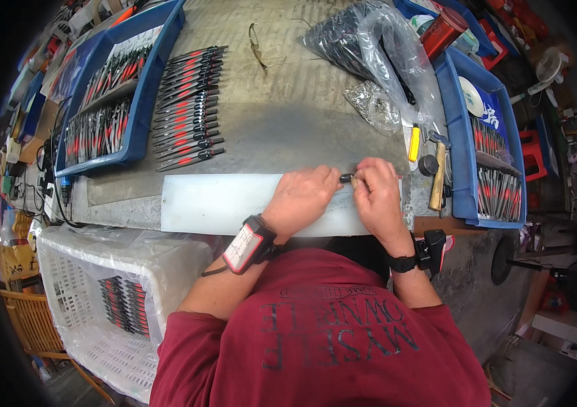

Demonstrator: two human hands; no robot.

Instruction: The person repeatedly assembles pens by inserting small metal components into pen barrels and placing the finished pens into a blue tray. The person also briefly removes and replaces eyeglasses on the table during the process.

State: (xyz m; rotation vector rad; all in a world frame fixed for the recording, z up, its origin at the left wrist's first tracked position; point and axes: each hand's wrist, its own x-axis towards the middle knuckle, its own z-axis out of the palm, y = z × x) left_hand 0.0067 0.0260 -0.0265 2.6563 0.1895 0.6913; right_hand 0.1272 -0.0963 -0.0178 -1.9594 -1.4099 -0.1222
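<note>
Over a white board [220, 203] at the table's near edge, my hands meet fingertip to fingertip. Between them is a small, dark, cylindrical part [347, 178]. My left hand [304, 198] is closed, its thumb and fingers pinching the part's left end, with slight motion blur. The fingers of my right hand [378, 197] are curled and pinch the right end. What else they may cover is hidden. Beyond the board to the left lies a column of black-and-red pen-like tools [187, 122], side by side.
Blue trays [138, 139] [461, 159] of similar pieces flank the work area. On the right are a hammer [439, 169], a yellow-handled tool [415, 144], a black round piece [428, 165] and plastic bags [397, 61]. Eyeglasses [256, 47] lie farther back. A white lined basket [64, 271] stands lower left.
</note>
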